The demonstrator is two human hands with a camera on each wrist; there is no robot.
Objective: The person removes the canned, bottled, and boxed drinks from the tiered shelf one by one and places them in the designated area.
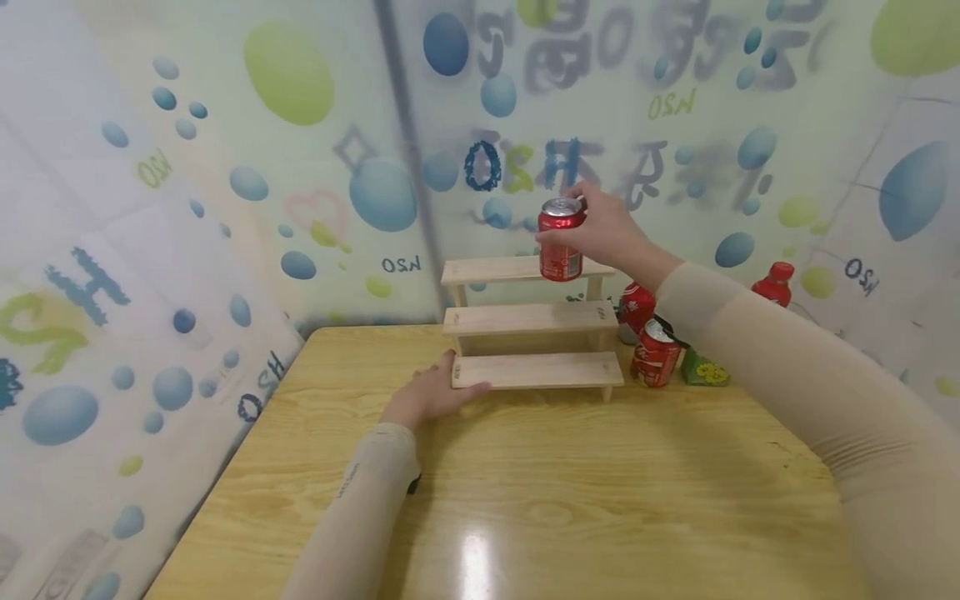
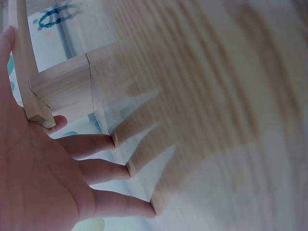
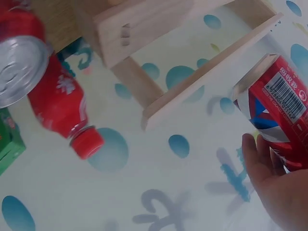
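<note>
My right hand (image 1: 603, 229) grips a red soda can (image 1: 561, 260), thumb on the near side and fingers round the far side near its silver top. Upright in the head view, the can overlaps the top step of a three-tier wooden shelf (image 1: 536, 372). Its printed barcode faces the camera in the right wrist view, beside the fingers (image 3: 260, 159). My left hand (image 1: 433, 393) holds the left end of the lowest step, with the thumb along its front edge. Seen from the left wrist, three spread fingers (image 2: 103, 171) reach down to the tabletop.
To the shelf's right stand another red can (image 1: 655, 360), a red rounded container (image 1: 636, 307), a green box (image 1: 705, 371) and a red-capped bottle (image 1: 774, 285), partly behind my right sleeve. A patterned curtain (image 1: 330, 250) hangs behind the wooden table (image 1: 555, 500).
</note>
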